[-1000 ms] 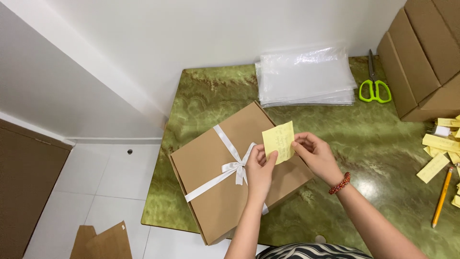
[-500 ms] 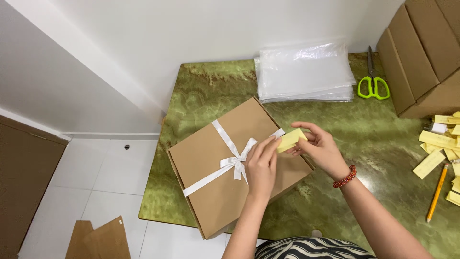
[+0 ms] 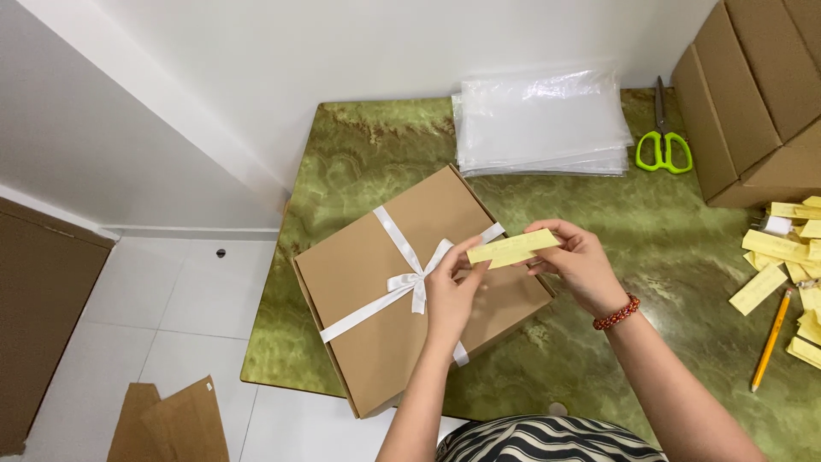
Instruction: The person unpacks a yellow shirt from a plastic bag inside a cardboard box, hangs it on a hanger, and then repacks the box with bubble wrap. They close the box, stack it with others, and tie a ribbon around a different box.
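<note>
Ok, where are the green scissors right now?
The green scissors lie at the table's far right, between the stack of clear plastic bags and the cardboard boxes.

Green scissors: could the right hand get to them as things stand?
Probably yes: the scissors lie uncovered on the table beyond the right hand, nothing between, though its fingers hold a yellow slip.

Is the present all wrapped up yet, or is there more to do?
Nearly. The brown box is closed and the white ribbon is tied in a bow. Both the left hand and right hand hold a yellow paper slip over the box. It is not on the box yet.
</note>
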